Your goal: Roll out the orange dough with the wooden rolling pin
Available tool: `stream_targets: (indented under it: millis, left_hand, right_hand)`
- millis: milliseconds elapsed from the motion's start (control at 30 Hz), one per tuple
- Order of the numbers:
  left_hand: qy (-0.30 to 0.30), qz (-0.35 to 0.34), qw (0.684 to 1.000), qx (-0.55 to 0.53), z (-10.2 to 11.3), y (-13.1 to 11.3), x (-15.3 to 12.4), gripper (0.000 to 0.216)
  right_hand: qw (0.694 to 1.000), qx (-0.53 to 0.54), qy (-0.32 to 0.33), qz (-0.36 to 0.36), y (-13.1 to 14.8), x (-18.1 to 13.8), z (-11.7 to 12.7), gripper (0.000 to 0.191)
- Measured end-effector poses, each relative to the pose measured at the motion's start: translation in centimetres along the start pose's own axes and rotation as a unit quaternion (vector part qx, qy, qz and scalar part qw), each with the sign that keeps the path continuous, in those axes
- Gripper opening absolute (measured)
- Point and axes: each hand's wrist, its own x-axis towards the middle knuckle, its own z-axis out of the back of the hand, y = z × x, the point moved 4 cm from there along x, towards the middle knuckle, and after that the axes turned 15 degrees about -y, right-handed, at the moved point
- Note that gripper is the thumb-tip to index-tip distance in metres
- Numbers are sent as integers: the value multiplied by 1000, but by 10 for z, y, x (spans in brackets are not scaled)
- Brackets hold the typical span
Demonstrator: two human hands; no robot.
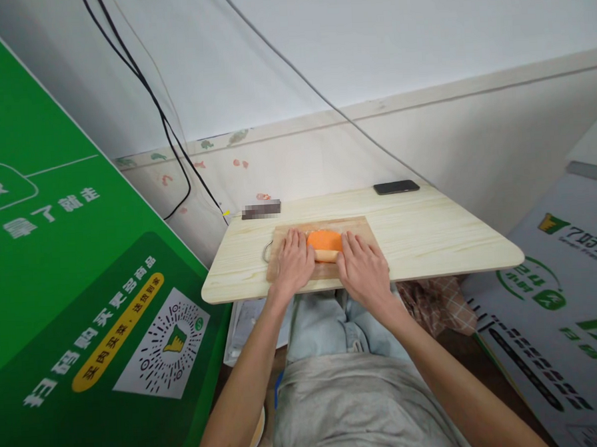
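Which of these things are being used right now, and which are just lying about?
In use:
left hand and right hand
pale rod between them
orange slab
wooden board

Lying about:
black phone
dark, blurred object, too unclear to name

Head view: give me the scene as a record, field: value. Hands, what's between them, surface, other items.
left hand: on the left end of a pale roller; exact grip hidden
right hand: on the roller's right end; exact grip hidden
between hands: roller lying crosswise along the near side of an orange slab, dough-like
under slab: wooden board, metal handle on its left
surface: pale table
back left: dark pixelated item
back right: dark phone
left side: green panel
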Motion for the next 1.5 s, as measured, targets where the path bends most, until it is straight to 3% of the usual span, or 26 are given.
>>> stream_targets:
  millis: [133,400,533,700,867,1100,1500]
  left_hand:
    - [8,12,1000,7,2,0,8,62]
    - [90,49,995,-1,-9,-2,71,64]
    - [118,75,990,-14,-13,-2,86,64]
    - [102,67,992,-18,-12,-1,82,59]
    - [80,39,996,-22,-13,0,75,58]
    - [66,30,997,-16,-11,0,74,49]
    - [69,12,998,3,-9,-2,72,41]
  right_hand:
    - [1000,-6,23,8,-7,10,-7,60]
    - [995,-11,96,18,-35,77,-41,59]
    - [990,22,133,32,-40,92,-45,62]
    - [960,177,138,167,-42,81,-27,61]
    - [927,281,148,200,-49,75,-14,71]
    - [933,248,143,219,-43,71,-18,70]
    - [937,218,199,186,-42,77,-29,71]
